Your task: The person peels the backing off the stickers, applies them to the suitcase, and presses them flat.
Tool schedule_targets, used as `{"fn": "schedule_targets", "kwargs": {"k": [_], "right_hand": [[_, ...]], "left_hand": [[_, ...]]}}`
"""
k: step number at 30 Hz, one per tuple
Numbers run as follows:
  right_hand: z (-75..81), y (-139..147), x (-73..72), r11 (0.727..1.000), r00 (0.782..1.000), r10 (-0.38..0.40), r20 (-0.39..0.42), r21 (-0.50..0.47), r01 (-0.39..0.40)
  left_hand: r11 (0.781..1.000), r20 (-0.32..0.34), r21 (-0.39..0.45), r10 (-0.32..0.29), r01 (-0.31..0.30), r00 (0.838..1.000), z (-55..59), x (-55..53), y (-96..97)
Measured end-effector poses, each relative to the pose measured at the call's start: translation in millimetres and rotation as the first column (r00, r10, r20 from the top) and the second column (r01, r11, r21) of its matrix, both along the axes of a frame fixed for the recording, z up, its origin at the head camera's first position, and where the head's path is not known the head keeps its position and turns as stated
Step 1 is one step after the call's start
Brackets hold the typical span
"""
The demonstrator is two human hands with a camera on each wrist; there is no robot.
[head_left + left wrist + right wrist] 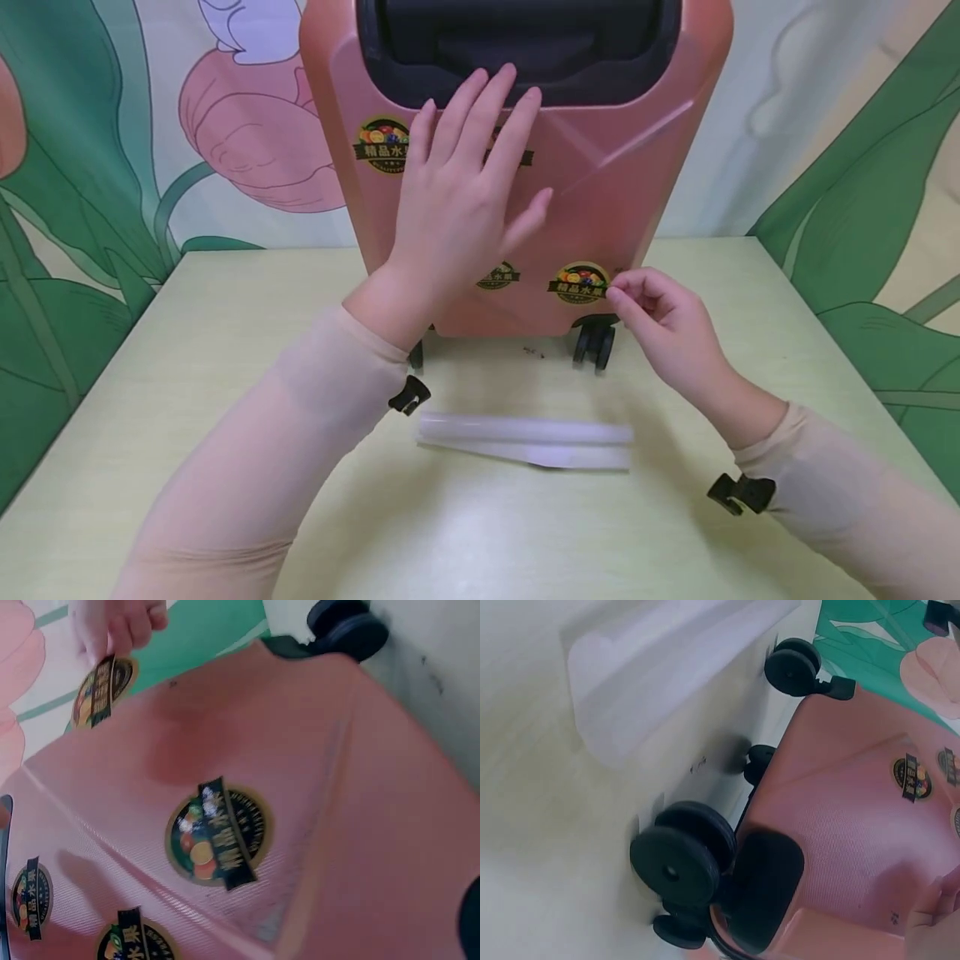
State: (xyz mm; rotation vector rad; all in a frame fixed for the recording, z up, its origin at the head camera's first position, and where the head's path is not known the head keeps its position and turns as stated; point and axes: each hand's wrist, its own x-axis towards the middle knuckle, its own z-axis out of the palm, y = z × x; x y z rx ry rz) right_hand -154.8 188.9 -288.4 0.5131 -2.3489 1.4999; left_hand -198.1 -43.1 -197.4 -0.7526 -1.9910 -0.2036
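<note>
A pink suitcase [600, 200] with a black handle recess [517, 50] stands upright on its wheels. My left hand [457, 175] lies with straight fingers against its upper front, partly covering a round fruit sticker [525, 157]. At the lower right, my right hand [667, 325] pinches the edge of another round fruit sticker [579, 283] between thumb and fingertips. The left wrist view shows this pinched sticker [105, 690] near the suitcase's edge; whether it touches the surface I cannot tell. Other stickers sit at the upper left [382, 133] and, half hidden by my left wrist, lower down [498, 275].
A partly rolled whitish sheet [525, 442] lies on the pale table [480, 533] in front of the suitcase. Black wheels [595, 343] rest on the tabletop, with small dark marks [534, 352] nearby. Behind hangs a leaf-and-flower backdrop [247, 125].
</note>
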Motion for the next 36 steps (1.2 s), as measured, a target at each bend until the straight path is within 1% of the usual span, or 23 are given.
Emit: {"fn": "schedule_targets", "kwargs": {"k": [4, 7, 10, 14, 16, 21, 25, 30, 36], "right_hand": [[2.0, 3.2, -4.3, 0.999, 0.999, -0.024, -0.034, 0.030, 0.025], [5.8, 4.7, -7.3, 0.998, 0.997, -0.040, -0.063, 0.044, 0.042], [11.1, 4.6, -10.9, 0.997, 0.995, -0.045, -0.091, 0.060, 0.051], [19.1, 1.7, -16.6, 0.994, 0.992, -0.047, -0.115, 0.095, 0.058], [22.4, 0.6, -19.3, 0.992, 0.991, -0.054, -0.122, 0.106, 0.068], [28.1, 1.5, -24.5, 0.989, 0.988, -0.088, -0.127, 0.105, 0.101], [32.9, 1.8, -28.1, 0.990, 0.987, -0.104, -0.121, 0.084, 0.115], [37.3, 0.3, -30.6, 0.991, 0.986, -0.106, -0.128, 0.066, 0.115], [40.2, -0.2, -32.8, 0.990, 0.983, -0.116, -0.140, 0.069, 0.126]], "left_hand": [[0.997, 0.041, -0.047, 0.055, -0.053, 0.998, 9.5, -5.6, 4.6], [0.992, 0.087, -0.083, 0.102, -0.094, 0.991, 13.9, -6.0, 8.2], [0.985, 0.122, -0.101, 0.150, -0.138, 0.981, 15.0, -5.4, 11.9], [0.976, 0.136, -0.101, 0.205, -0.193, 0.969, 13.9, -4.4, 15.4], [0.971, 0.145, -0.113, 0.225, -0.210, 0.963, 14.1, -4.1, 17.3], [0.962, 0.168, -0.158, 0.250, -0.225, 0.953, 14.8, -3.6, 19.7], [0.955, 0.160, -0.170, 0.270, -0.243, 0.949, 13.7, -3.1, 19.9], [0.946, 0.147, -0.177, 0.299, -0.272, 0.943, 11.5, -3.4, 22.9], [0.942, 0.140, -0.176, 0.310, -0.285, 0.940, 9.5, -3.8, 24.9]]}}
